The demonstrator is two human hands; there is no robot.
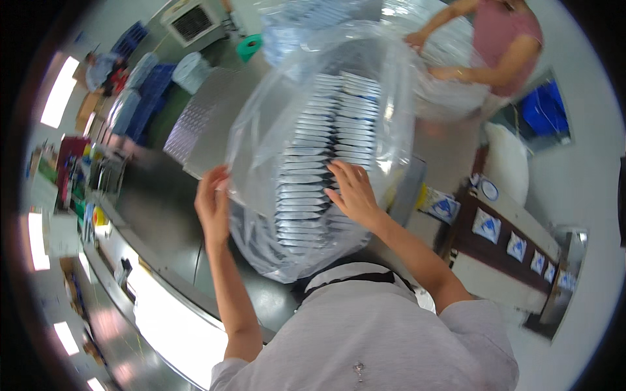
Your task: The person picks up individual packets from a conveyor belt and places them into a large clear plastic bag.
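A large clear plastic bag (261, 140) stands in front of me with its mouth spread wide. Inside it, silvery-white flat packets (301, 189) are packed on edge in two long rows. My right hand (352, 190) is over the right row, its fingers apart and touching or just above the packets near the gap between the rows. At the bag's left rim is my left hand (214, 202), fingers curled against the plastic; its fingertips are slightly blurred.
Across from me, a person in a pink top (505, 45) handles another clear bag (450, 91). To the right, a conveyor (502, 251) carries several white and blue packets. A metal work surface (228, 111) lies left of the bag. Blue pallets (153, 98) stand farther off.
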